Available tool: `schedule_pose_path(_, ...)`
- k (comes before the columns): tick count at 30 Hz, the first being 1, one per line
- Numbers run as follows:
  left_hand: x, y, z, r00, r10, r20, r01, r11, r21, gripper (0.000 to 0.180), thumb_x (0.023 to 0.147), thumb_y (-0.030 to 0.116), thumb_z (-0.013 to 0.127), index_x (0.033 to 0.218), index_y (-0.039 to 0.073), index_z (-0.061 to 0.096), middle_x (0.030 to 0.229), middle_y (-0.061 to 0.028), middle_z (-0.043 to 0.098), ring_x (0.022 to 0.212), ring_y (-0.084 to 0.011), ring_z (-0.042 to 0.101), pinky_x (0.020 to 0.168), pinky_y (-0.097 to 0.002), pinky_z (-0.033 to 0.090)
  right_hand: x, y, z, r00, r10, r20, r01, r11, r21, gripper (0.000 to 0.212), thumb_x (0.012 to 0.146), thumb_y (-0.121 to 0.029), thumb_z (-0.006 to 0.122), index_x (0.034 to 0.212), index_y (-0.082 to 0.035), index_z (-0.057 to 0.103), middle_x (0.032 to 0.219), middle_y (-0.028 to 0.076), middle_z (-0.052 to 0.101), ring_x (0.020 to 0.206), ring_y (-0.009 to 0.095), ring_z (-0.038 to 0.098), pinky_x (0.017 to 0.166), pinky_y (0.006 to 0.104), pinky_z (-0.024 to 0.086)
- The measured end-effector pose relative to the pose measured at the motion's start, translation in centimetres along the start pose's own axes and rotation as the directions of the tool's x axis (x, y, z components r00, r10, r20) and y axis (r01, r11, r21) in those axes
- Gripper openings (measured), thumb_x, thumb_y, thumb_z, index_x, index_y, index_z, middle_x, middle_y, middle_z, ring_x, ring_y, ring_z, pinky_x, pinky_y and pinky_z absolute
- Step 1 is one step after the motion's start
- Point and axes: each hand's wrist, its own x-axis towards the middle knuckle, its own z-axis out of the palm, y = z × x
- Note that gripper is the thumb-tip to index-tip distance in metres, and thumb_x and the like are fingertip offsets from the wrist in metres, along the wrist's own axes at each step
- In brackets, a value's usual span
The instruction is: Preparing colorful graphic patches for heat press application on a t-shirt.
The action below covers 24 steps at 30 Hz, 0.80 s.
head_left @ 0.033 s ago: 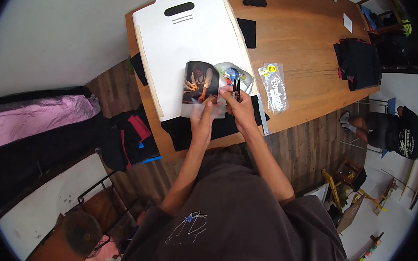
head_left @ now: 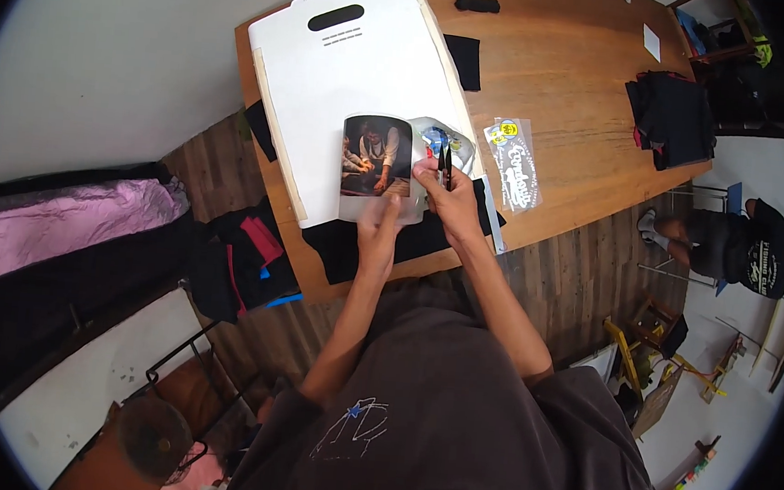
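My left hand [head_left: 378, 237] is closed on the lower edge of a clear film sheet [head_left: 349, 207] that carries a dark printed picture [head_left: 377, 156] of people. Small black-bladed scissors [head_left: 445, 160] point away from me in my right hand [head_left: 449, 203]. My right thumb and fingertip lie close to the right edge of the film; whether they pinch it is unclear. Behind that hand, a second clear sheet with a colourful print [head_left: 446, 139] curls up. Both sheets are above the white board [head_left: 331, 84] of the press-like panel, which has a handle slot.
Black cloth [head_left: 336, 250] lies under the board's near edge on the wooden table [head_left: 572, 66]. A clear printed film [head_left: 512, 167] lies to the right, with folded dark garments [head_left: 669, 119] farther right. A seated person [head_left: 742, 245] is at the far right. Pink cloth [head_left: 71, 224] is at left.
The film in my left hand has turned slightly, so more of its dark picture faces me. My right hand and the scissors have hardly moved.
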Motion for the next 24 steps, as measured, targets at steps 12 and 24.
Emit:
schedule_pose_path(12,3.6,13.6,0.3,0.837,0.216,0.502,-0.544,0.422,0.725,0.066,0.071,0.029,0.088,0.124,0.001,0.059,0.116,-0.0128,0.063,0.107,-0.0213,0.059,0.092,-0.0319,0.046,-1.1,-6.2,-3.6,0.751,0.068,0.657,0.226,0.908,-0.353,0.021,0.094,-0.013,0.065,0.11,0.0,0.07,0.092,0.005,0.07,0.089,0.008,0.059,0.081,0.0257,0.049)
schedule_pose_path(24,3.9,9.5,2.7,0.89,-0.069,0.452,-0.227,0.791,0.568,0.018,0.088,0.014,0.074,0.098,-0.001,0.074,0.088,-0.0079,0.074,0.085,-0.0111,0.065,0.08,-0.0268,0.051,-2.1,-7.8,-5.1,0.865,0.061,0.498,0.278,0.769,-0.576,0.023,0.095,-0.015,0.065,0.113,-0.001,0.069,0.083,0.001,0.064,0.08,0.007,0.057,0.074,0.0241,0.047)
